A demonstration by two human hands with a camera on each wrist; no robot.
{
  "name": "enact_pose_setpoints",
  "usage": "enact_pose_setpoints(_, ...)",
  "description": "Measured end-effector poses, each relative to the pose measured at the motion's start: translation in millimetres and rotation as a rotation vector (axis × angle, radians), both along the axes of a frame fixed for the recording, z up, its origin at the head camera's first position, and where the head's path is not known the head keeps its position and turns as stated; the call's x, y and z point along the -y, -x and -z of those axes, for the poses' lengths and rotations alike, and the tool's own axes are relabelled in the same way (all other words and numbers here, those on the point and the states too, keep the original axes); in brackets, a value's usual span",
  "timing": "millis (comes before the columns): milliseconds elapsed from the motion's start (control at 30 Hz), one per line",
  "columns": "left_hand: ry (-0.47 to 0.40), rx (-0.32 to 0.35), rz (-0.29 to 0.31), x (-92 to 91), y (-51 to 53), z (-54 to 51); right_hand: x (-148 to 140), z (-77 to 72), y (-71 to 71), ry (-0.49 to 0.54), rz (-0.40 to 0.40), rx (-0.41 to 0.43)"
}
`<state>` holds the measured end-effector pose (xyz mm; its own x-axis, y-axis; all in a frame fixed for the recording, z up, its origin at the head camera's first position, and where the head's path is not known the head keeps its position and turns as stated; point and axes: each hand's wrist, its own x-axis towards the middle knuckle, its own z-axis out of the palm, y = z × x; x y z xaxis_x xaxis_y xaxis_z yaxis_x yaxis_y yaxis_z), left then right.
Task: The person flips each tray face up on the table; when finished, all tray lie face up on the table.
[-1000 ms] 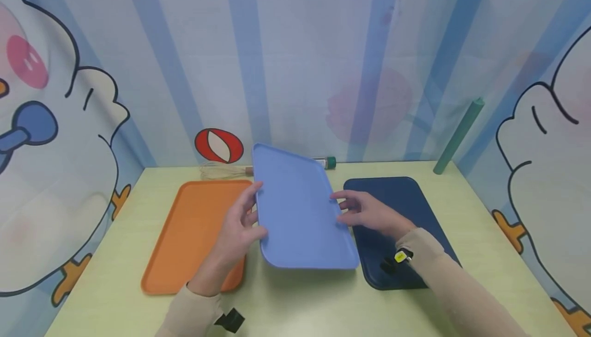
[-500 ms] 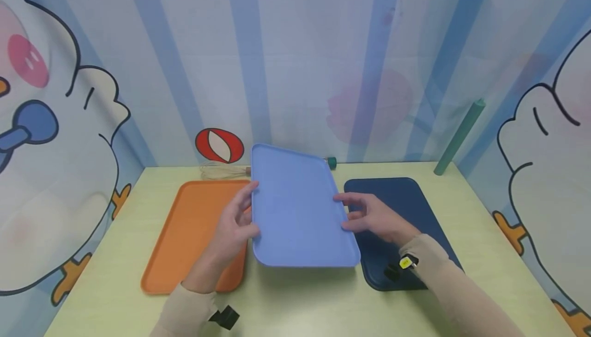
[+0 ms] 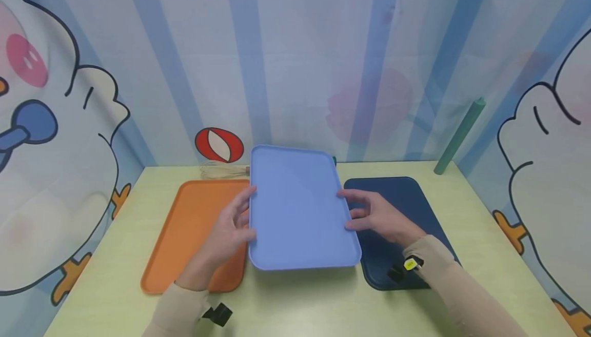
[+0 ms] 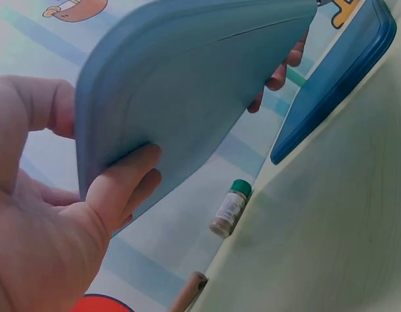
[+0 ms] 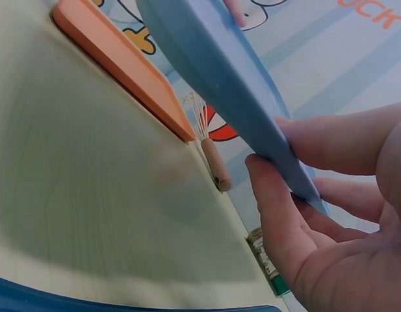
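A light blue tray is held above the table between both hands in the head view. The left hand grips its left edge, and in the left wrist view that hand has fingers on the tray's underside. The right hand pinches the right edge; the right wrist view shows its thumb and fingers on either side of the tray rim. An orange tray lies on the left, partly behind the left hand, and a dark blue tray on the right, partly under the right hand.
A whisk lies at the table's back edge. The green-capped jar beside it is mostly hidden by the tray in the head view. A green stick leans at the back right corner. Printed cloth hangs behind the table.
The light blue tray has turned slightly and levelled, its left edge shifting left and its right edge right. Both hands have moved with it, and it now covers more of the jar.
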<state>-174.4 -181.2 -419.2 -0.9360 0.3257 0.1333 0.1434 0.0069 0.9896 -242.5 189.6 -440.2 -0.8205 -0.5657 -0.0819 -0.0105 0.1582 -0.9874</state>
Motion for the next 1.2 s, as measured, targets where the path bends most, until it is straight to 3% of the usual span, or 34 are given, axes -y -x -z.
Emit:
enact_pose_setpoints(233,0.091,0.072,0.036,3.7,2.6,3.4,-0.3,0.7,-2.0,-0.026,0.019,-0.014)
enact_pose_setpoints(433,0.162,0.116,0.031,5.0,3.5,6.6,0.3,2.7,-4.3,-0.061,0.035,-0.031)
enact_pose_setpoints(733,0.282,0.131,-0.033,6.6,4.7,12.0,1.2,7.4,-6.0,-0.066,0.060,-0.032)
enact_pose_setpoints(1200,0.408,0.120,-0.053,7.8,5.3,18.1,2.3,13.5,-7.2,-0.110,0.075,-0.046)
